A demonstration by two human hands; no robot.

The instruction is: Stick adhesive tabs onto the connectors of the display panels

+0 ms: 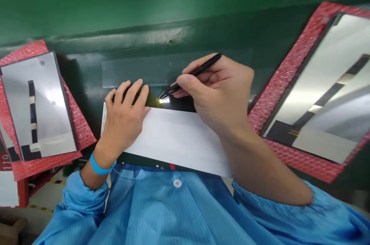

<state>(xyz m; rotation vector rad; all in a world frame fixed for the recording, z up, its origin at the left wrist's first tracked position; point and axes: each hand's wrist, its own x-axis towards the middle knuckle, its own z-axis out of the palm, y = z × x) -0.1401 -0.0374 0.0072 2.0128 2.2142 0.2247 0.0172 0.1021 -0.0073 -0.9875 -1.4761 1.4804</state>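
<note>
A white panel lies in front of me with a dark strip and a small yellow flex part along its far edge. My left hand rests on the panel's left end, palm down, with its fingers spread over the far edge and the thumb on the white surface. In a pen-like grip my right hand holds black tweezers. Their tips point down and left, close to the yellow part. Whether they touch it, I cannot tell. Part of the dark strip is hidden beneath my hands.
On the left, a silver display panel lies on red bubble wrap. Another silver panel on red bubble wrap is at the right. A clear sheet lies on the green mat. A blue wrist strap circles my left wrist.
</note>
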